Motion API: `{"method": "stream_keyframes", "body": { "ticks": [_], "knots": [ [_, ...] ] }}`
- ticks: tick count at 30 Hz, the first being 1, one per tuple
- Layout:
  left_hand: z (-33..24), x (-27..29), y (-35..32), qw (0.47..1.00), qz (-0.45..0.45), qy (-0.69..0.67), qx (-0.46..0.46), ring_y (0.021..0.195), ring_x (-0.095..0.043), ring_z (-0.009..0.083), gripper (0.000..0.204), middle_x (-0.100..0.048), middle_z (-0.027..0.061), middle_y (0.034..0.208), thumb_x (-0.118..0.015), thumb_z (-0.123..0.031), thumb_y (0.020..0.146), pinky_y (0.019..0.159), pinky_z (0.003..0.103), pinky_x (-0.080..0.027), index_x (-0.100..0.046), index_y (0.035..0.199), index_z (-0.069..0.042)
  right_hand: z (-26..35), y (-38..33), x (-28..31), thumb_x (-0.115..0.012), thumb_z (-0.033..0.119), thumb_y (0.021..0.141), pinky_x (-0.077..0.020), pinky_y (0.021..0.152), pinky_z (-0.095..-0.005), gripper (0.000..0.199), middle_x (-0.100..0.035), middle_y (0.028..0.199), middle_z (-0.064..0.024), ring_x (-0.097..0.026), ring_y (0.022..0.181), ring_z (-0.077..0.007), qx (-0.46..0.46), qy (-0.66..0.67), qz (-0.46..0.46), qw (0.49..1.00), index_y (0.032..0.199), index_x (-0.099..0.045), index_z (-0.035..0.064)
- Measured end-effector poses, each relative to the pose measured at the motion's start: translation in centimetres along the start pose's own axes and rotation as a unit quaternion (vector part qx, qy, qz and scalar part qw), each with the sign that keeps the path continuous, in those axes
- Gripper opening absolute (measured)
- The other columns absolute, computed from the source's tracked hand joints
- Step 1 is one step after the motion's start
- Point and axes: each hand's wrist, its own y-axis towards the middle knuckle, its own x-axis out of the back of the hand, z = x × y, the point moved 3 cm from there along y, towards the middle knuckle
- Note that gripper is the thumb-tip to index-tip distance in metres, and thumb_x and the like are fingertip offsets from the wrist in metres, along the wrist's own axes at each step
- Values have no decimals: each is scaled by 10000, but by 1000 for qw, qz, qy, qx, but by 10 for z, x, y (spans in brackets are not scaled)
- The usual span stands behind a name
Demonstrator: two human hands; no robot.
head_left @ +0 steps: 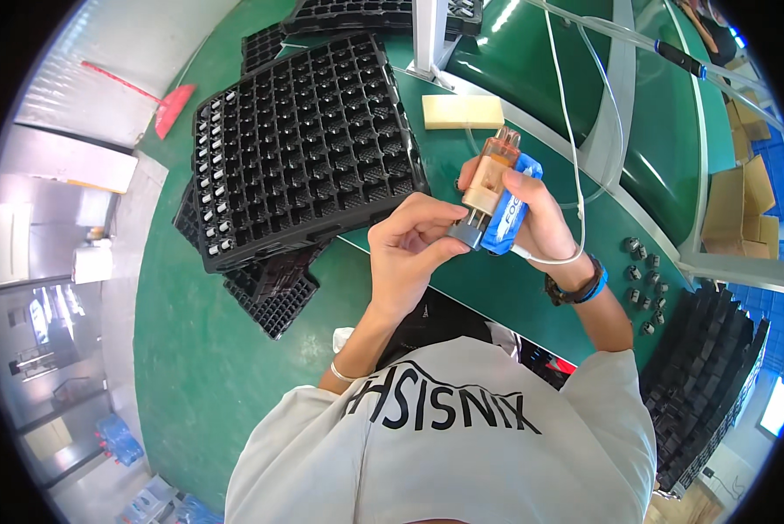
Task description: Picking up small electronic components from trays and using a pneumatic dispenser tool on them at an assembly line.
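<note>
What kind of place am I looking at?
Likely an assembly workshop: a black multi-cell tray partly filled with small pieces, loose small parts on the green workbench, and apparently stacked black trays at right.

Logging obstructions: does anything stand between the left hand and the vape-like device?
Nothing visible: the left hand pinches the dark block at the lower end of the vape-like device, which the right hand holds.

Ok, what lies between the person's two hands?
In the head view, a small tan-and-blue device, gripped by the right hand, and a dark end piece pinched by the left hand.
</note>
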Motion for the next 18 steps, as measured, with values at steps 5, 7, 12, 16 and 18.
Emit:
{"method": "stream_keyframes", "body": {
  "ticks": [5, 7, 12, 16, 18],
  "knots": [
    [9, -7, -4, 999, -40, -13, -30, 803, -594, 141, 285, -526, 85, 971, -686, 37, 710, 718, 234, -507, -564, 968, 51, -2, -7, 1, -507, 452, 809, -460, 715, -234, 496, -537, 953, -63, -549, 830, -115, 15, -12, 4, 1000, 1042, -493, 15],
    [20, -6, -10, 996, -47, -69, -12, 771, -581, 118, 270, -520, 82, 984, -702, -10, 719, 675, 216, -486, -549, 938, 30, -4, -9, 2, -507, 455, 810, -460, 719, -237, 495, -537, 953, -62, -549, 832, -117, 16, -14, 10, 1000, 1040, -494, 17],
    [33, -14, -17, 987, -89, -131, 2, 772, -544, 83, 274, -515, 77, 993, -705, -48, 732, 675, 205, -443, -527, 933, 5, -6, -9, 6, -509, 456, 812, -460, 730, -247, 492, -539, 958, -64, -550, 848, -124, 13, -15, 20, 1000, 1036, -497, 18],
    [40, -13, -17, 986, -95, -138, 13, 812, -524, 82, 279, -489, 72, 1023, -689, -45, 748, 708, 204, -427, -510, 958, -7, -16, -7, 11, -508, 446, 817, -462, 749, -258, 488, -543, 979, -70, -555, 865, -134, -1, 5, 14, 1000, 1052, -492, 19],
    [38, -16, -13, 990, -90, -105, -8, 835, -519, 93, 293, -472, 72, 1034, -694, -57, 747, 723, 208, -427, -506, 966, -10, -18, -8, 14, -506, 441, 820, -461, 758, -263, 484, -545, 986, -72, -556, 869, -138, -2, 12, 10, 1000, 1055, -492, 19]
  ]
}}
